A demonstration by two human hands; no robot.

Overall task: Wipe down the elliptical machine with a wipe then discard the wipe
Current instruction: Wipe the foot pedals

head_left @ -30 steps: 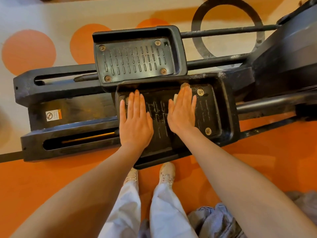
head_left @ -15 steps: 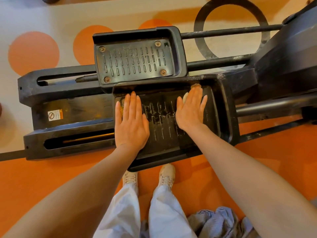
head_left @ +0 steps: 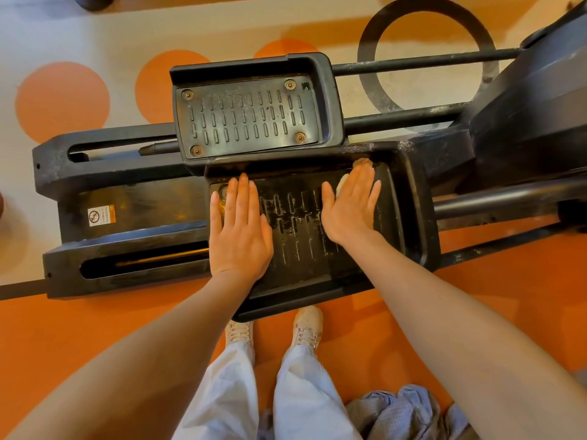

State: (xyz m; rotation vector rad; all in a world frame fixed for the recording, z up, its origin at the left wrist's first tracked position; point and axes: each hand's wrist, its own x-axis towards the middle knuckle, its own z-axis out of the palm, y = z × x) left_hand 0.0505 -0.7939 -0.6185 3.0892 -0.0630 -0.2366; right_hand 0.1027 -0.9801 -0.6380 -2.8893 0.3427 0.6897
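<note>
The black elliptical machine (head_left: pixel 124 198) lies across the floor below me, with two ribbed foot pedals. My left hand (head_left: pixel 239 227) lies flat with straight fingers on the left end of the near pedal (head_left: pixel 409 217). My right hand (head_left: pixel 351 206) is flat on the pedal's right part, pressing a pale wipe (head_left: pixel 342 182) under its fingers; only small bits of the wipe show at the fingertips and beside the index finger. The pedal surface between my hands looks wet and streaked. The far pedal (head_left: pixel 247 117) sits just behind, untouched.
The machine's dark housing (head_left: pixel 536 115) rises at the right, with bars running to it. The floor is orange near me and cream with orange circles beyond. My white shoes (head_left: pixel 305 325) stand below the near pedal. A crumpled blue-grey cloth (head_left: pixel 409 411) lies at bottom right.
My right hand has slid the wipe to the right and slightly away along the near pedal. My left hand has stayed flat on the pedal's left end.
</note>
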